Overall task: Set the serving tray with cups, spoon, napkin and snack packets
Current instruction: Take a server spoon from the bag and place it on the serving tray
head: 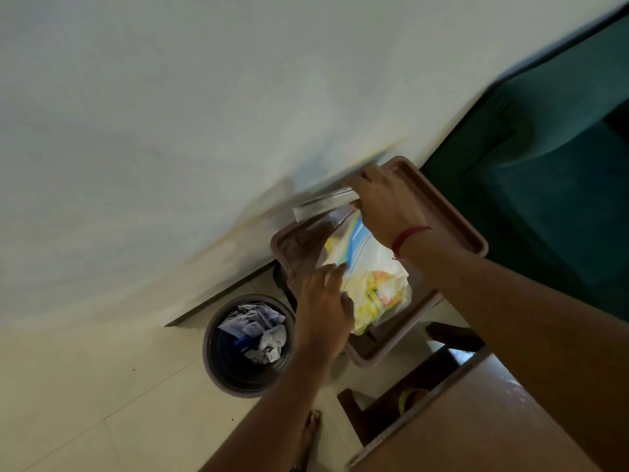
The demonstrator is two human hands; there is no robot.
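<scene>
A brown plastic serving tray [452, 212] sits tilted in the middle of the view, close to the wall. On it lies a clear zip bag [371, 267] holding yellow and orange snack packets [377, 294] and something white. My right hand [388, 202], with a red thread at the wrist, pinches the bag's zip end at the far side of the tray. My left hand [323, 301] lies on the bag's near left side, fingers curled over its edge. No cups, spoon or napkin are in view. The picture is blurred.
A round dark waste bin [218, 356] full of crumpled paper stands on the pale tiled floor to the left of the tray. A dark green upholstered seat [544, 172] is to the right. A wooden table corner [476, 420] fills the lower right, with a tape roll [410, 398] below it.
</scene>
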